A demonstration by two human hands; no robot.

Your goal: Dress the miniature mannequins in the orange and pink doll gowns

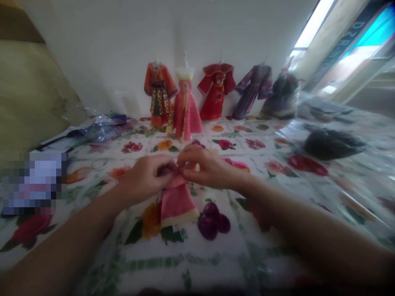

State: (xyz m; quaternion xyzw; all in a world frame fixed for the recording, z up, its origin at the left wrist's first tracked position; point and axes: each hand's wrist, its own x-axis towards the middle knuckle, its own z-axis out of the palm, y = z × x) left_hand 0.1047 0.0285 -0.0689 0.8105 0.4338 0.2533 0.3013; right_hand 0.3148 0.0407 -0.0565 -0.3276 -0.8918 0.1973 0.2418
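Note:
A small pink garment (pixel 179 201) with a cream hem lies on the fruit-patterned tablecloth (pixel 173 275). Its upper end is pinched between the fingers of my left hand (pixel 151 176), which comes in from the left. My right hand (pixel 206 166) meets it there, thumb and fingers closed on the same upper end. The fingertips of both hands nearly touch, and they hide the top of the garment. Just behind them stands a pink dress (pixel 188 109) with a cream top, on a small stand.
Along the wall stand an orange robe (pixel 159 90), a red dress (pixel 216 92), a purple robe (pixel 254 88) and a dark garment (pixel 282 94). Clear plastic (pixel 103 125) and a blurred-out rectangular item (pixel 37 181) lie left. A dark bundle (pixel 333 144) is right.

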